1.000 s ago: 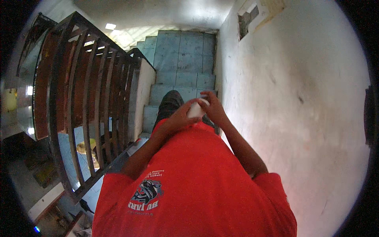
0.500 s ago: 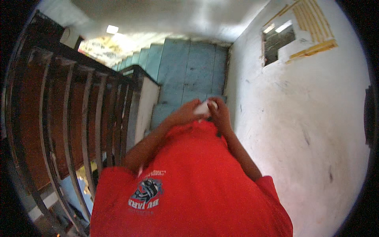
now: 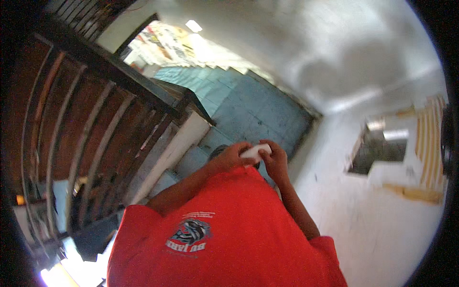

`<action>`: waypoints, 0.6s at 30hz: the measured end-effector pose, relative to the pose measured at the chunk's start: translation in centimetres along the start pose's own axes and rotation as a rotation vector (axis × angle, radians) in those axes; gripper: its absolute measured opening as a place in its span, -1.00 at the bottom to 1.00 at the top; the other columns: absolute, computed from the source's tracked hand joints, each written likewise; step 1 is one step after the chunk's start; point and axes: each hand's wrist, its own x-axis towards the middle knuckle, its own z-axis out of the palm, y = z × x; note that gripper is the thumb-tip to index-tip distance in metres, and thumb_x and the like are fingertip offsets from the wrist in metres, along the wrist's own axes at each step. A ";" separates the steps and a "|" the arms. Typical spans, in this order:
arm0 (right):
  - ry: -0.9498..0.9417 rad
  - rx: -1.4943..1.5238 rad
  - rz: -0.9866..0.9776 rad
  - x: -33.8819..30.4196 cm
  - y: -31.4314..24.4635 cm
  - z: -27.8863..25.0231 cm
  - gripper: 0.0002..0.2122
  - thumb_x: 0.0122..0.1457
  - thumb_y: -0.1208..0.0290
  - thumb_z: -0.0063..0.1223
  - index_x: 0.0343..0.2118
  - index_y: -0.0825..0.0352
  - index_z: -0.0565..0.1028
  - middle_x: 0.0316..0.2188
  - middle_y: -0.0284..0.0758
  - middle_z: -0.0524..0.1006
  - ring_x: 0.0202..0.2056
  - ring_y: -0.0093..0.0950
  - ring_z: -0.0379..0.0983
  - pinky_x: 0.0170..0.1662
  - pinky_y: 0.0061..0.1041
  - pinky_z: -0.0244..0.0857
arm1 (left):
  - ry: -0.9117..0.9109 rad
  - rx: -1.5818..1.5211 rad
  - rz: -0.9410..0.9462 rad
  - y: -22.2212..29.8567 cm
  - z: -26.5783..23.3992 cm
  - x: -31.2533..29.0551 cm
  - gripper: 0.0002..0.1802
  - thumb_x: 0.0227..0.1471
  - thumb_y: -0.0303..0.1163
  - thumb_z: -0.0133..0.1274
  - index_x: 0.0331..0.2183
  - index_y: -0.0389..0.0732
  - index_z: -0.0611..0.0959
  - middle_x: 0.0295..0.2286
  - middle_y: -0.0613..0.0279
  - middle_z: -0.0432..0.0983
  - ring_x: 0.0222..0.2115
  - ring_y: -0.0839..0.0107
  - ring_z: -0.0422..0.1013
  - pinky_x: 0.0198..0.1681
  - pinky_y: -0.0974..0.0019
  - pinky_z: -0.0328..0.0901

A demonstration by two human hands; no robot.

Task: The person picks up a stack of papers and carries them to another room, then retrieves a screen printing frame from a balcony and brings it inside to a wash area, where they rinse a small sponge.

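A small white block-shaped object [image 3: 255, 152] is held between my two hands, in front of my red shirt [image 3: 229, 225]. My left hand [image 3: 230, 157] grips its left end with bent fingers. On the other end, my right hand [image 3: 275, 160] has its fingers closed over the top edge. Blur and the fingers hide part of the object, so its exact kind cannot be made out. A dark shoe tip [image 3: 218, 151] seems to show just beyond my left hand.
Blue-green stairs [image 3: 258, 112] lead down ahead and bend left at a landing. A dark railing with slats [image 3: 103, 129] runs along the left. On the right stands a white wall [image 3: 330, 210] with an opening [image 3: 377, 149]. Bright light comes in at the lower left.
The view has swung left and tilted, so the stairs and wall opening appear turned and lower. Both hands still hold the white object, and a dark shape has come into view beside the left hand.
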 end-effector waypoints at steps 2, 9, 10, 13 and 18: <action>-0.010 -0.017 -0.042 3.8 3.6 -1.0 -0.74 0.01 0.34 0.03 -0.28 0.41 0.44 -0.45 -0.26 0.49 -0.38 -0.50 0.42 -0.29 -0.53 0.28 | 0.060 0.033 0.024 -1.8 0.9 4.5 -0.48 -0.12 -0.12 0.07 -0.19 -0.29 0.44 -0.38 0.15 0.45 -0.37 0.44 0.36 -0.30 0.35 0.26; -0.330 0.272 -0.077 5.8 7.2 -3.9 -0.50 -0.06 0.38 0.10 -0.02 0.34 0.24 -0.09 -0.18 0.32 -0.07 -0.33 0.27 -0.06 -0.41 0.18 | 0.185 -0.111 -0.045 -3.2 4.0 5.9 -0.41 -0.05 0.05 -0.08 -0.15 -0.25 0.42 -0.32 0.13 0.43 -0.31 0.36 0.35 -0.21 0.30 0.24; -0.383 0.271 -0.063 5.5 5.7 -3.9 -0.47 -0.07 0.37 0.11 0.00 0.35 0.21 -0.03 -0.18 0.25 -0.02 -0.32 0.21 -0.04 -0.40 0.14 | 0.244 -0.171 -0.074 -2.6 3.7 5.1 -0.41 -0.04 0.06 -0.09 -0.15 -0.25 0.42 -0.31 0.13 0.43 -0.30 0.37 0.35 -0.20 0.29 0.24; -0.484 0.026 -0.379 7.3 4.5 -2.3 -0.23 -0.18 0.30 0.23 0.09 0.35 0.04 0.09 -0.13 0.07 0.11 -0.24 0.03 0.04 -0.31 0.05 | 0.410 0.009 0.272 -5.0 3.1 5.9 -0.43 -0.03 0.03 -0.08 -0.15 -0.25 0.38 -0.37 0.21 0.42 -0.41 0.48 0.33 -0.39 0.39 0.27; -0.496 -0.046 -0.827 7.1 -0.1 1.5 -0.12 -0.29 0.16 0.30 0.07 0.42 0.02 0.07 -0.03 0.09 0.09 -0.15 0.04 0.08 -0.25 -0.02 | 0.466 -0.507 0.072 -2.1 3.9 1.7 -0.50 0.00 0.05 -0.15 -0.29 -0.23 0.43 -0.47 0.34 0.39 -0.53 0.57 0.28 -0.53 0.42 0.25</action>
